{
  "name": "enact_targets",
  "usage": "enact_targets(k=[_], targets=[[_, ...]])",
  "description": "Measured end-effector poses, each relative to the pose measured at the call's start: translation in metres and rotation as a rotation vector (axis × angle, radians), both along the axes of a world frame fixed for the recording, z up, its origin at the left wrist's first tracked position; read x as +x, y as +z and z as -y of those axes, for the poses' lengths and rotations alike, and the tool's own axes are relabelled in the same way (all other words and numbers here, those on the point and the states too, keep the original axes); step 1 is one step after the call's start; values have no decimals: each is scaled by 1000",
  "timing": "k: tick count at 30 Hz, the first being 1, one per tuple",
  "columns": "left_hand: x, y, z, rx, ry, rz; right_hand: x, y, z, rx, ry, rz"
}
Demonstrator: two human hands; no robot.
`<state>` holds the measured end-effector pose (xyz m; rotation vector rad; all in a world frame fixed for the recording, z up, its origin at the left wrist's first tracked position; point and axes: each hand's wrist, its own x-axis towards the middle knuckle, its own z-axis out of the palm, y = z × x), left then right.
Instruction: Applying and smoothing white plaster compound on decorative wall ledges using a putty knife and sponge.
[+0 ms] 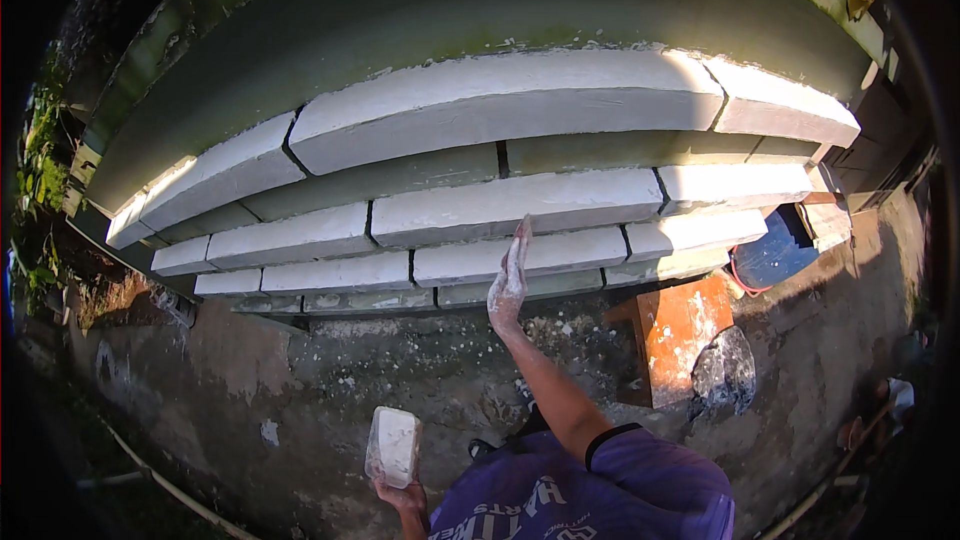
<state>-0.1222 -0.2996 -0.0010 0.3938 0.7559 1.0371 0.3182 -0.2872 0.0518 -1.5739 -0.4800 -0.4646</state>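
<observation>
Here the right hand (509, 280) presses flat and open against the whitewashed brick wall (500, 205); the left hand (402, 495) grips a white block (394, 446).

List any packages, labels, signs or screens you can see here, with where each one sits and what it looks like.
Small tub: in the left hand, low in the view; rectangular, clear plastic, full of white paste.
Shirt print: on the person's purple shirt at the bottom edge; pale lettering.
No signs or screens show. The right hand, dusted white, reaches up to the white moulded strips.
</observation>
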Motion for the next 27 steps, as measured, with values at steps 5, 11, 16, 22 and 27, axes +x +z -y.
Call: enact_targets(k=[5, 11, 16, 22, 27], targets=[[4, -3, -2, 0, 41, -14, -25, -33, 47, -362, 95, 205], [-4, -8, 5, -42, 114, -23, 47, -14, 86, -535, -172, 436], [-5, -11, 7, -74, 88, -55, 51, -39, 83, -767, -137, 458], [-1, -4, 8, -58, 149, -5, 13, -57, 92, -759, 6, 416], [-4, 1, 10, -8, 128, 19, 25, -6, 84, -607, -98, 552]])
